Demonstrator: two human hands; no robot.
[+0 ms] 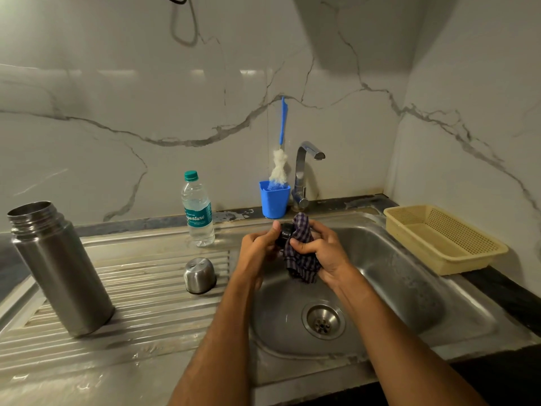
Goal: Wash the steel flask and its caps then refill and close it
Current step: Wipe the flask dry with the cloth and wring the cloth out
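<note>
The steel flask (60, 268) stands open and upright on the ribbed draining board at the left. Its steel outer cap (200, 275) rests upside down on the board beside the basin. Above the sink basin (409, 288), my left hand (259, 244) grips a small black inner cap (285, 231). My right hand (319, 250) presses a dark checked cloth (301, 253) against that cap; the cloth hangs down below my fingers and hides much of the cap.
A plastic water bottle (198, 209) with a green lid stands at the back of the board. A blue cup (274, 199) holds a bottle brush (279, 159) next to the tap (304, 171), which runs no water. A yellow basket (445, 238) sits right of the basin.
</note>
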